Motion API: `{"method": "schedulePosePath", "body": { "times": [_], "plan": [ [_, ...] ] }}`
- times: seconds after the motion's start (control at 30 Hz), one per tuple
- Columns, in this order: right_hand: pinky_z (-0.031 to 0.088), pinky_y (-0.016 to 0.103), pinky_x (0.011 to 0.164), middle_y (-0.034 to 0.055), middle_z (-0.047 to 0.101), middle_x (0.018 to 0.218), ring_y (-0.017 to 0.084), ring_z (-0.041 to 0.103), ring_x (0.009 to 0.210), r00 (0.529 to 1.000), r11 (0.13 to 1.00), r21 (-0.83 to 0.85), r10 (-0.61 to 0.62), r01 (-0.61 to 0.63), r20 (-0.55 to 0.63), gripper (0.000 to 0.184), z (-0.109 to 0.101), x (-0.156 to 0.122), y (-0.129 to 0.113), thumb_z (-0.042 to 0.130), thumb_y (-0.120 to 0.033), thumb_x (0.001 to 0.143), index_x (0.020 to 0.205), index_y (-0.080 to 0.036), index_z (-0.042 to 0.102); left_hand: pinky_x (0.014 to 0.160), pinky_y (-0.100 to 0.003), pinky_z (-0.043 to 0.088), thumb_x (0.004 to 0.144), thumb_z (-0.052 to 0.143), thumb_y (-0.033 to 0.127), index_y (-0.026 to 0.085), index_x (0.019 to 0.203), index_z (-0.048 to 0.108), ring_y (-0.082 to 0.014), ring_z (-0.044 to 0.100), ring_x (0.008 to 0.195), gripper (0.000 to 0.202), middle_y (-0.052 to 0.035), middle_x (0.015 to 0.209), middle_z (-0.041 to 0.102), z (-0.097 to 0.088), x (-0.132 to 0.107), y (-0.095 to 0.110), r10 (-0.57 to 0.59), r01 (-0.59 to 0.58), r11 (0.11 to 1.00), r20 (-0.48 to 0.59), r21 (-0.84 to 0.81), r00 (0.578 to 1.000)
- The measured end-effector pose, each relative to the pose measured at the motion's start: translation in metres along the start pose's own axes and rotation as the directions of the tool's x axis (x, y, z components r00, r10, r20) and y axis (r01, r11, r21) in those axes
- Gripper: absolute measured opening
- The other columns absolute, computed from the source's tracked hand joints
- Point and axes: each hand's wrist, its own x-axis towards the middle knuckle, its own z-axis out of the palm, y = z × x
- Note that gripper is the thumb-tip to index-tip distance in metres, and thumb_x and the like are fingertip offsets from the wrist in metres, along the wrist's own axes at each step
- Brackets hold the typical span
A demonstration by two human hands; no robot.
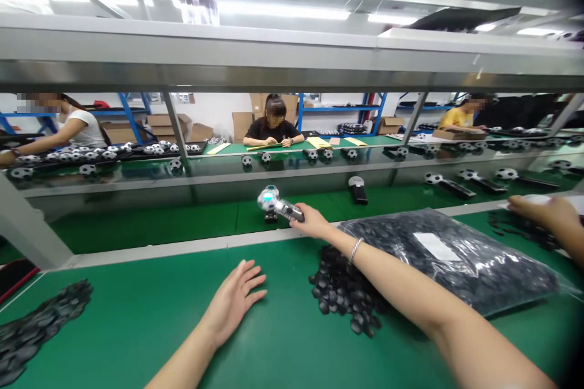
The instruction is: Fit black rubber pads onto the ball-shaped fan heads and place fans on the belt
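Smooth green bench; left grip flat, open; right grip clasps glossy ball-headed toy

On my feed, a clear plastic bag stuffed with small black pieces lies at the right of the table, and a loose heap of flat black pieces sits at the far left. Beyond them a green conveyor belt carries black-handled gadgets with football-patterned heads. Past it I see a person in a black top seated before brown cardboard boxes and blue metal shelving.
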Motion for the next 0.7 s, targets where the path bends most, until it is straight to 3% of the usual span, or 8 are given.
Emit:
{"method": "schedulePosePath", "body": {
  "times": [0.17,0.27,0.33,0.47,0.53,0.57,0.63,0.7],
  "plan": [
    [0.041,0.040,0.083,0.0225,0.051,0.109,0.032,0.051,0.102,0.912,0.907,-0.112,0.396,-0.407,-0.107,0.038,0.004,0.036,0.031,0.048,-0.033,0.087,0.111,-0.003,0.050,0.083,-0.038,0.048,0.082,0.057,0.030,0.016,0.107,0.055,-0.0237,0.057,0.101,0.030,-0.0136,0.121,0.052,-0.005,0.003,-0.006,0.045,-0.047,0.997,0.038,0.065,0.998],
    [0.035,0.051,0.088,0.0273,0.045,0.115,0.039,0.042,0.111,0.857,0.842,-0.160,0.498,-0.515,-0.136,0.044,0.006,0.037,0.037,0.055,-0.032,0.084,0.113,0.000,0.050,0.080,-0.037,0.049,0.079,0.061,0.029,0.017,0.106,0.056,-0.0223,0.058,0.098,0.030,-0.0127,0.119,0.053,-0.006,0.002,-0.007,0.061,-0.067,0.993,0.057,0.098,0.997],
    [0.033,0.055,0.089,0.0275,0.044,0.117,0.040,0.040,0.113,0.859,0.841,-0.174,0.494,-0.512,-0.139,0.049,0.002,0.033,0.033,0.057,-0.033,0.083,0.118,0.000,0.046,0.080,-0.036,0.048,0.078,0.062,0.028,0.017,0.105,0.056,-0.0221,0.057,0.098,0.030,-0.0124,0.119,0.053,-0.006,0.001,-0.008,0.060,-0.067,0.992,0.069,0.103,0.996],
    [0.026,0.046,0.101,0.0166,0.034,0.133,0.031,0.029,0.125,0.947,0.927,-0.199,0.298,-0.317,-0.121,0.055,-0.013,-0.006,0.006,0.062,-0.032,0.082,0.129,-0.015,0.039,0.081,-0.036,0.048,0.078,0.062,0.029,0.017,0.105,0.056,-0.0221,0.057,0.099,0.030,-0.0119,0.120,0.052,-0.006,0.003,-0.006,0.043,-0.051,0.993,0.073,0.109,0.996],
    [0.027,0.034,0.104,0.0086,0.031,0.137,0.022,0.028,0.127,0.991,0.975,-0.177,0.124,-0.133,-0.057,0.050,-0.018,-0.051,-0.012,0.060,-0.033,0.083,0.129,-0.023,0.040,0.081,-0.036,0.048,0.076,0.063,0.029,0.018,0.105,0.057,-0.0222,0.056,0.099,0.031,-0.0117,0.120,0.052,-0.005,0.004,-0.005,0.042,-0.049,0.992,0.067,0.117,0.997],
    [0.029,0.033,0.104,0.0098,0.030,0.137,0.022,0.029,0.126,0.999,0.994,-0.100,-0.051,0.050,-0.012,0.049,-0.019,-0.079,-0.019,0.059,-0.030,0.084,0.128,-0.021,0.041,0.081,-0.036,0.048,0.075,0.064,0.030,0.018,0.104,0.057,-0.0224,0.056,0.100,0.032,-0.0116,0.120,0.052,-0.005,0.003,-0.005,0.045,-0.053,0.991,0.066,0.124,0.997],
    [0.037,0.033,0.100,0.0093,0.028,0.138,0.022,0.033,0.124,0.961,0.963,0.048,-0.269,0.267,0.060,0.047,-0.018,-0.137,-0.027,0.057,-0.027,0.084,0.127,-0.023,0.041,0.081,-0.035,0.048,0.074,0.066,0.030,0.018,0.103,0.058,-0.0230,0.056,0.100,0.033,-0.0117,0.120,0.051,-0.003,0.001,-0.004,0.058,-0.067,0.987,0.065,0.149,0.996],
    [0.041,0.033,0.097,0.0099,0.032,0.136,0.023,0.037,0.122,0.923,0.926,0.067,-0.377,0.373,0.081,0.042,-0.014,-0.185,-0.026,0.056,-0.026,0.085,0.125,-0.024,0.043,0.081,-0.035,0.048,0.073,0.067,0.032,0.017,0.102,0.058,-0.0232,0.056,0.100,0.034,-0.0118,0.120,0.051,-0.002,-0.002,-0.005,0.080,-0.090,0.976,0.059,0.197,0.995]
  ]
}}
